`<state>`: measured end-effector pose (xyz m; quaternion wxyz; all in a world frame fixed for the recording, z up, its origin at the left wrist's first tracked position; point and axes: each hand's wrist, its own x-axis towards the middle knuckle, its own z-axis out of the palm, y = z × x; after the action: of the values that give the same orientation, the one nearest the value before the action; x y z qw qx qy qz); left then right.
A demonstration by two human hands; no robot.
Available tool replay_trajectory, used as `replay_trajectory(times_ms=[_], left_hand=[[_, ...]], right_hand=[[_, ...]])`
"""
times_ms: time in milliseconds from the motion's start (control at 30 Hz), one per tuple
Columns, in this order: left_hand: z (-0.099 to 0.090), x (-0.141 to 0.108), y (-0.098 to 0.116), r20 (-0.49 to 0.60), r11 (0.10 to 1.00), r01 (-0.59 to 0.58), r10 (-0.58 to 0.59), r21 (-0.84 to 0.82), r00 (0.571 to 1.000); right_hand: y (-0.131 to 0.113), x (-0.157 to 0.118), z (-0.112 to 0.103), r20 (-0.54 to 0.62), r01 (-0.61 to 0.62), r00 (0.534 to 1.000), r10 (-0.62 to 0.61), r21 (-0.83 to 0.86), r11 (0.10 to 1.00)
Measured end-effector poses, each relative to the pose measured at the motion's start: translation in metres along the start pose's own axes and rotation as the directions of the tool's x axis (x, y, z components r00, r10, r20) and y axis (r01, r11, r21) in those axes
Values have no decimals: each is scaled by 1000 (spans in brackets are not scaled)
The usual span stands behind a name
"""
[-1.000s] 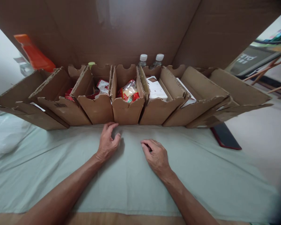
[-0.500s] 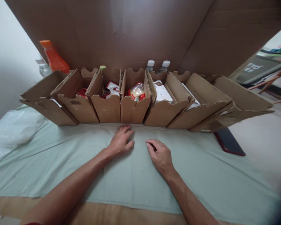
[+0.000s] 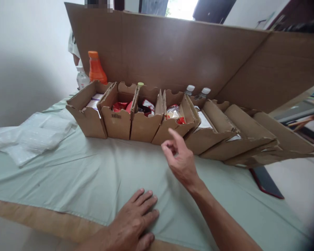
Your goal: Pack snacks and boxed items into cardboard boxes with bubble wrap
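- Plastic wrap (image 3: 34, 134) lies left; green cloth (image 3: 94, 167) gives sideways room.
- Left hand (image 3: 136, 219) has drawn back near the bench (image 3: 68, 223) edge, fingers spread.
- Right hand (image 3: 181, 160) has advanced, now nearest the cardboard box (image 3: 159, 135) holding a red packet (image 3: 181, 120); index out, others curled, grip I can't tell.
- Dark slab (image 3: 268, 183), far right.

orange bottle (image 3: 97, 69): upright | clear plastic (image 3: 39, 134): left | cardboard panel (image 3: 172, 52): behind

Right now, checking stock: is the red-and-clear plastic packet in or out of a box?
In: a brown cardboard box surrounds the packet.
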<state>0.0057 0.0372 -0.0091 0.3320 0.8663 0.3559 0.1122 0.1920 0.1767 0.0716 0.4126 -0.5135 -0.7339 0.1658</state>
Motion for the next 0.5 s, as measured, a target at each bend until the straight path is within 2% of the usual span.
replay_trajectory(times_ms=[67, 167, 267, 333, 367, 400, 467, 500], left_hand=[[2, -2, -2, -39, 998, 2, -4, -59, 999], [9, -2, -7, -148, 994, -32, 16, -106, 989], [19, -2, -11, -275, 988, -95, 59, -119, 960], [23, -3, -13, -403, 981, -146, 84, -126, 911], [23, -3, -13, -493, 979, -162, 80, -126, 867], [23, -3, -14, -592, 978, -163, 56, -130, 804], [19, -5, -16, -768, 978, -108, -72, -181, 636], [16, -6, -18, -820, 968, -65, -167, -241, 547]], right_hand=[[-20, 37, 8, 21, 21, 1000, -20, -39, 999], [-29, 81, 21, 101, 6, 995, 9, -145, 989], [-26, 98, 32, 87, -9, 996, 25, -180, 984], [-24, 95, 37, 60, -10, 998, 21, -167, 986], [-25, 90, 37, 58, -7, 998, 17, -159, 987], [-27, 82, 37, 60, -4, 998, 14, -153, 988], [-34, 60, 33, 66, 8, 998, 0, -122, 992], [-39, 45, 29, 71, 18, 997, -11, -99, 995]])
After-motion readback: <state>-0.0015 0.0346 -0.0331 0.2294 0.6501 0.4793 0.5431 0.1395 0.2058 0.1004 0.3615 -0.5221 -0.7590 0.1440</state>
